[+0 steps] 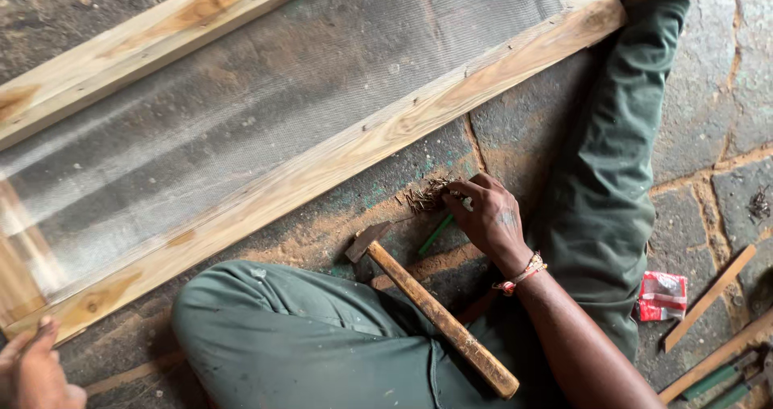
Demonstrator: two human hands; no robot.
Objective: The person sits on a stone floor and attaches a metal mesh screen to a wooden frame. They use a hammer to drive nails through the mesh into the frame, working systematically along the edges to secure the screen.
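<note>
My right hand [485,216] reaches down to a small heap of nails [424,196] on the stone floor, with its fingertips pinching into the heap. A hammer [435,316] with a wooden handle lies across my bent leg, its metal head by the nails. My left hand [32,373] rests at the bottom left corner, next to the end of a wooden frame [338,159] covered with fine wire mesh [266,95]. A thin green stick [436,233] lies under my right hand.
I sit on a dusty stone floor in green trousers, one leg stretched beside the frame. A red and white packet [662,295], wooden strips [710,296] and green-handled tools [721,381] lie at the right.
</note>
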